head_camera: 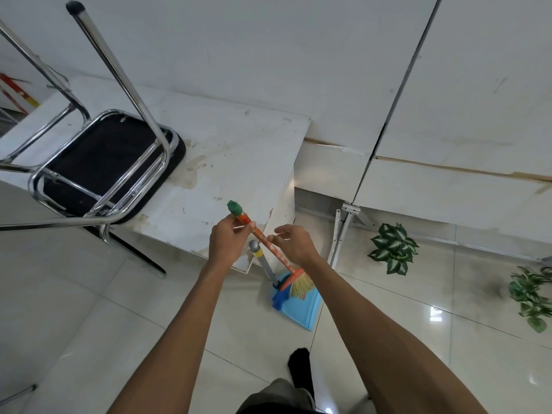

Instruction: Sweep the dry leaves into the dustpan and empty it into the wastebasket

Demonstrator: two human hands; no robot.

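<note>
A small broom [270, 248] with an orange patterned handle, a green cap and yellow bristles stands tilted over a blue dustpan [301, 306] on the tiled floor. The dustpan's grey upright handle [263, 261] rises beside the broom. My left hand [225, 242] grips the broom handle just below the green cap. Lower on the same handle, my right hand [294, 245] pinches it with thumb and fingers. Green and white leaves lie on the floor in two clusters, one [392, 248] near the wall and another [531, 297] at the right edge. No wastebasket is in view.
A stained white table [227, 162] stands right in front of me, with an upturned chrome chair [104, 162] with a black seat lying on it. A white panel wall [448, 115] runs behind. A metal bracket [339, 234] leans by the table's corner. My foot [300, 369] is below.
</note>
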